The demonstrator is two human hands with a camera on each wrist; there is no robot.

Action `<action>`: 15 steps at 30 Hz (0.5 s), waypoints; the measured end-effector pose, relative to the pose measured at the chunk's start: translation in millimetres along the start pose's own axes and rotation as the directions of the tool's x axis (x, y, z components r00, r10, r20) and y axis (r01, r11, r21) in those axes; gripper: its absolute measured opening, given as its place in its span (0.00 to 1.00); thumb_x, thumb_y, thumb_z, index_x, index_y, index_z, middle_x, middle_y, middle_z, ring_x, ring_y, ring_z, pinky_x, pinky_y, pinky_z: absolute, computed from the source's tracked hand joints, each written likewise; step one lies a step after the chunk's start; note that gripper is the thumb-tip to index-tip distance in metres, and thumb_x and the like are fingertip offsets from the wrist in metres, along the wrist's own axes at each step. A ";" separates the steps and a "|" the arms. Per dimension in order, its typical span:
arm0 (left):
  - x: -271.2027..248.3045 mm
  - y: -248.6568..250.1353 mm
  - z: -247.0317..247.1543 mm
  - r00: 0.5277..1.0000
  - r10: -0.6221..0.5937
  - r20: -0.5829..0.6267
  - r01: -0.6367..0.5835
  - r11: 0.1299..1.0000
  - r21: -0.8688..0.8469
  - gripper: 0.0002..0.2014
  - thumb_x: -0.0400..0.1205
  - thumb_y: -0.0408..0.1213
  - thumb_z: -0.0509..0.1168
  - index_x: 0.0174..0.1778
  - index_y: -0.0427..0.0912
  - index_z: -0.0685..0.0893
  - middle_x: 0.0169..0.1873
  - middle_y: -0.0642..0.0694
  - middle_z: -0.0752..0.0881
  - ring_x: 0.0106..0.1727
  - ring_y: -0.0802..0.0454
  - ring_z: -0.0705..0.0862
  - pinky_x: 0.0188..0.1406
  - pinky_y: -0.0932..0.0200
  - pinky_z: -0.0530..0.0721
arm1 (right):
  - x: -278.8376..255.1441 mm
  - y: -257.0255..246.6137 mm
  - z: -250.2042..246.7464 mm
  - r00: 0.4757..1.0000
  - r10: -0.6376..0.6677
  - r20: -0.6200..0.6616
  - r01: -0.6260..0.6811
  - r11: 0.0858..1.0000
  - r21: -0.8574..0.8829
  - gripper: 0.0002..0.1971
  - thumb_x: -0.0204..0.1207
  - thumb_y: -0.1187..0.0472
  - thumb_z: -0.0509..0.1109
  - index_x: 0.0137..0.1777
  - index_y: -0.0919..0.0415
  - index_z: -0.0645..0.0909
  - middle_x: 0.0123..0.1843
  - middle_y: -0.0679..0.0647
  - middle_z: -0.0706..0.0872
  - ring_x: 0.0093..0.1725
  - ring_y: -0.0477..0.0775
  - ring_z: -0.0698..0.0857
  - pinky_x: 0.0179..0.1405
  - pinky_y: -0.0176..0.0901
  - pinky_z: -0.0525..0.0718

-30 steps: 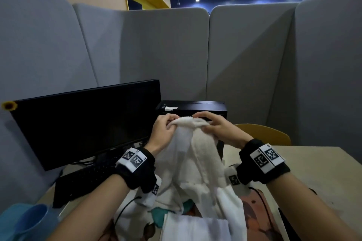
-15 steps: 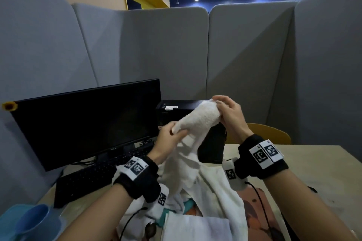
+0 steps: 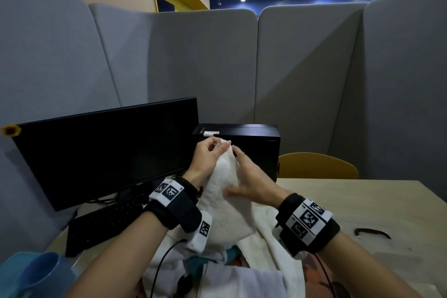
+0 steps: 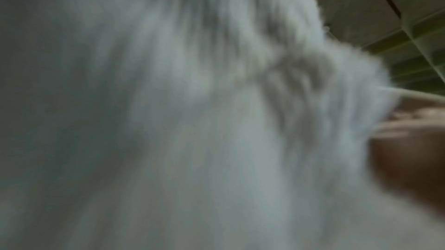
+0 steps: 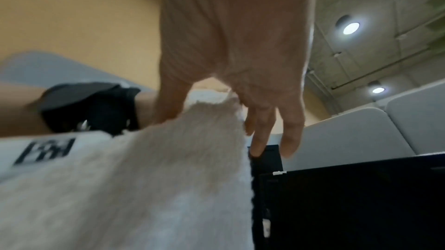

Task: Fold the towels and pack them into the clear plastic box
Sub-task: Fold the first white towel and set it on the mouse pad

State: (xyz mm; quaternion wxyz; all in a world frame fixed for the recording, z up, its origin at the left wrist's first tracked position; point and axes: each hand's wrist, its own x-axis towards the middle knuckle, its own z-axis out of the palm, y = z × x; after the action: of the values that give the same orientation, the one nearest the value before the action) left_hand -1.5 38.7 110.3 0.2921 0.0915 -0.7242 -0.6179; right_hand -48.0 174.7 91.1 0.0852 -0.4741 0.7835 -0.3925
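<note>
White towel [image 3: 226, 191] pinched by left hand [image 3: 208, 155], right hand [image 3: 251, 184] flat alongside.

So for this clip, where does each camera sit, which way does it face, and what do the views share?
Head: looks forward and down at both forearms, left hand pinching the white towel, right hand flat on it.
Left wrist: pressed close, blurred white towel fills it.
Right wrist: looks along the right hand, fingers extended.
Shared: the white towel, in all views.
</note>
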 end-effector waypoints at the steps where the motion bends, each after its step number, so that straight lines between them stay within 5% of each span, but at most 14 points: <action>1: -0.4 -0.3 -1.8 1.000 -0.014 -0.009 0.014 1.000 -0.011 0.07 0.80 0.34 0.66 0.38 0.35 0.80 0.30 0.46 0.80 0.32 0.56 0.79 0.32 0.66 0.79 | -0.6 0.9 2.7 0.998 -0.003 -0.066 0.001 1.000 -0.029 0.49 0.68 0.53 0.77 0.82 0.53 0.48 0.71 0.51 0.71 0.68 0.49 0.74 0.65 0.37 0.75; 3: -0.4 -2.4 -5.6 0.999 -0.037 -0.020 0.036 0.999 -0.022 0.07 0.80 0.34 0.66 0.41 0.33 0.80 0.30 0.46 0.80 0.32 0.55 0.78 0.31 0.66 0.80 | -1.1 4.2 6.0 0.981 -0.069 -0.182 0.053 0.994 -0.092 0.32 0.74 0.56 0.71 0.76 0.56 0.63 0.59 0.48 0.76 0.56 0.47 0.79 0.54 0.35 0.78; 6: -1.4 -5.0 -10.4 0.998 -0.051 -0.031 0.051 0.999 -0.016 0.09 0.81 0.36 0.65 0.42 0.33 0.80 0.30 0.46 0.79 0.30 0.55 0.78 0.27 0.68 0.79 | 0.2 5.7 6.5 0.949 -0.158 -0.274 0.134 0.986 -0.103 0.04 0.78 0.65 0.66 0.51 0.59 0.78 0.46 0.49 0.80 0.44 0.51 0.82 0.45 0.40 0.83; 10: -4.2 -4.8 -13.1 0.996 -0.068 -0.064 0.065 0.997 -0.045 0.10 0.81 0.37 0.65 0.37 0.36 0.79 0.26 0.48 0.79 0.22 0.62 0.79 0.22 0.69 0.78 | 2.1 5.3 -1.0 0.923 -0.134 -0.360 0.147 0.989 0.007 0.03 0.78 0.64 0.67 0.45 0.56 0.77 0.39 0.46 0.81 0.39 0.46 0.82 0.38 0.32 0.81; 12: -2.1 -5.1 -11.9 0.991 -0.059 -0.118 0.051 0.996 -0.071 0.10 0.81 0.36 0.65 0.35 0.36 0.78 0.24 0.47 0.77 0.22 0.61 0.76 0.23 0.68 0.75 | -0.6 1.9 -0.1 0.948 -0.159 -0.277 0.161 0.987 -0.016 0.06 0.76 0.55 0.69 0.48 0.54 0.77 0.40 0.44 0.80 0.38 0.40 0.80 0.37 0.30 0.79; 15: 2.3 -1.9 -5.6 0.987 -0.045 -0.153 0.029 0.994 -0.107 0.07 0.80 0.34 0.66 0.35 0.39 0.79 0.29 0.46 0.78 0.30 0.57 0.76 0.31 0.64 0.75 | -0.6 3.3 14.2 0.994 -0.053 -0.098 0.033 0.981 -0.192 0.22 0.71 0.40 0.68 0.54 0.57 0.76 0.47 0.48 0.82 0.44 0.49 0.82 0.41 0.42 0.83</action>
State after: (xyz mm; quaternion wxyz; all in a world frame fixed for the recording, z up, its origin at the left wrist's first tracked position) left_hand -0.8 32.4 109.6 0.3406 0.1374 -0.6640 -0.6513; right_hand -42.8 168.5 79.0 -0.0095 -0.4759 0.8104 -0.3415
